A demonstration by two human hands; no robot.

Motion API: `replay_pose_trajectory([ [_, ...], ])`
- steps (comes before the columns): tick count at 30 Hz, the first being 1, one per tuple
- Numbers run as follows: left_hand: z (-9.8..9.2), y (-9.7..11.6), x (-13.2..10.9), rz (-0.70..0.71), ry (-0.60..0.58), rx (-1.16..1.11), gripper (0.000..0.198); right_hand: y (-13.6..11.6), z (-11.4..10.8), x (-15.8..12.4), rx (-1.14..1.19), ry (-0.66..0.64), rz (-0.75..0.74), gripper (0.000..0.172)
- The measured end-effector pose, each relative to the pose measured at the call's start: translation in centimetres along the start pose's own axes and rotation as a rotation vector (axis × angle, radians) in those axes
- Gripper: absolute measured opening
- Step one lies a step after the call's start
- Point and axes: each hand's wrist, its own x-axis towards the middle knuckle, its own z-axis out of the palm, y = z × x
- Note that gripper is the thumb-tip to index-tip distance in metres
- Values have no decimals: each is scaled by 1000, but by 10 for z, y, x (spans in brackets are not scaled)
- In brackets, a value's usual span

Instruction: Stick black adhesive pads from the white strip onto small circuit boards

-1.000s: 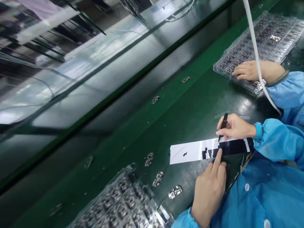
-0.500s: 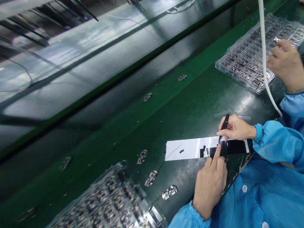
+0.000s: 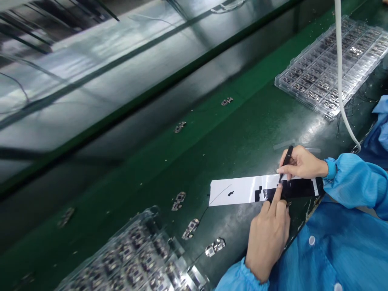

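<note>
My right hand (image 3: 300, 162) grips black tweezers (image 3: 286, 161) like a pen, their tip down at the upper edge of a long white backing strip (image 3: 233, 190). Black adhesive pieces (image 3: 298, 188) cover the strip's right part. My left hand (image 3: 268, 234) lies below, index finger stretched out and pressing on the strip just under the tweezer tip, the other fingers bent. Whether the tip pinches a piece cannot be made out. A small circuit board (image 3: 190, 229) with a thin dark wire reaching onto the strip lies to the left.
A clear tray of circuit boards (image 3: 291, 83) sits at upper right, behind a white cable (image 3: 339, 60). Another filled tray (image 3: 121, 246) is at lower left. Loose boards (image 3: 180, 127) lie along the green surface (image 3: 145, 169). A co-worker's blue sleeve (image 3: 377, 129) shows at the right edge.
The co-worker's hand has left the upper right tray. Loose boards on the far green band have shifted left in view. My hands and the tweezers stay almost in place.
</note>
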Motion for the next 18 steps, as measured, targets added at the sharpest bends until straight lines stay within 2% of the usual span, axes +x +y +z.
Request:
replay_pose_trajectory([
  [7,-4,4,0,-59,-50,-107,12,-1,0,-3,54,23,15,30],
  [10,-7,1,0,-101,-36,-265,13,-2,-2,0,81,68,20,33],
  [12,-10,-5,0,-227,37,-499,15,-6,-6,5,119,103,7,36],
  [15,-15,-16,5,-572,175,-922,19,-15,-15,14,203,220,-68,42],
  [18,-16,-27,12,-797,214,-1263,28,-24,-15,18,282,272,-129,44],
])
